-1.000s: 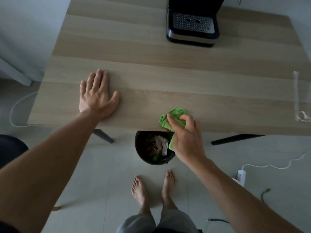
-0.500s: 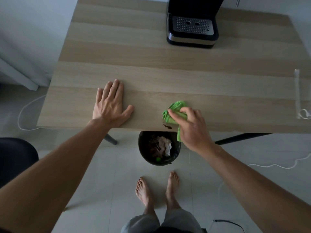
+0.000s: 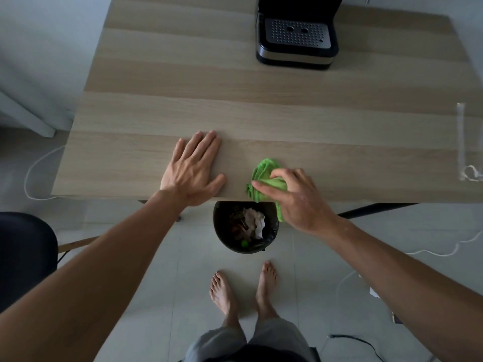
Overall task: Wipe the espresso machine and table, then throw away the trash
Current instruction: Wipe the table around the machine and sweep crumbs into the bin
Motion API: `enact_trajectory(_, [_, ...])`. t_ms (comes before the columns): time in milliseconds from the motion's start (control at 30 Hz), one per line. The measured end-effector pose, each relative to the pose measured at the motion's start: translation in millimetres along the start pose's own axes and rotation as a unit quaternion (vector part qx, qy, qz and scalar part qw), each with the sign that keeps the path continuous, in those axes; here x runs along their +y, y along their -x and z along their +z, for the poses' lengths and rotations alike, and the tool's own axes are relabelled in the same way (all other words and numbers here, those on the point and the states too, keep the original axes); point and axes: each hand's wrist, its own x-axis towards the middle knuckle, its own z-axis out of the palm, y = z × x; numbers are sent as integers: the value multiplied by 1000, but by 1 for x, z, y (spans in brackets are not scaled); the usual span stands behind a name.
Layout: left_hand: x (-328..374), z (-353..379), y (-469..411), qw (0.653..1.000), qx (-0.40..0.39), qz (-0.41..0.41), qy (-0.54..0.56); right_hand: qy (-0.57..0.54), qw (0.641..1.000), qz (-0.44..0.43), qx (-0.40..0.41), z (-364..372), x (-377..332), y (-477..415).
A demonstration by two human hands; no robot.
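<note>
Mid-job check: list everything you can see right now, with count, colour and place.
table: 1, light wood, fills the upper frame
espresso machine: 1, black with a perforated metal drip tray, far edge of the table, right of centre
cloth: 1, green, bunched at the table's near edge
clear plastic strip: 1, transparent, right end of the table
trash bin: 1, black, on the floor partly under the table's near edge, holding crumpled paper and scraps
chair: 1, dark, left edge of the frame
cables: several, white and black, on the floor both sides
left hand: 1, flat on the table, left of the cloth
right hand: 1, gripping the cloth
bare feet: 2, on the floor tiles in front of the bin
</note>
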Motion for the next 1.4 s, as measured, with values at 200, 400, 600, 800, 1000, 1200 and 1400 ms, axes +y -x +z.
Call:
enact_trajectory(200, [1, 0, 0, 1000, 8, -8, 6, -8, 987, 147, 62, -8, 11, 13])
enact_trajectory(400, [0, 1, 0, 1000, 11, -5, 4, 18, 959, 266, 95, 3, -31, 18])
enact_trajectory(600, [0, 0, 1, 1000, 7, -4, 7, -101, 960, 244, 89, 7, -67, 1])
enact_trajectory(800, [0, 0, 0, 1000, 7, -8, 10, -90, 925, 338, 146, -11, -10, -9])
enact_trajectory(1000, [-1, 1, -1, 1000, 15, -5, 11, -22, 965, 251, 76, 8, -36, -2])
enact_trajectory(1200, [-4, 1, 0, 1000, 26, 2, 17, -98, 970, 197, 98, 5, -46, -9])
enact_trajectory(1400, [-7, 5, 1, 998, 55, 2, 40, -54, 987, 149, -37, 3, -36, -50])
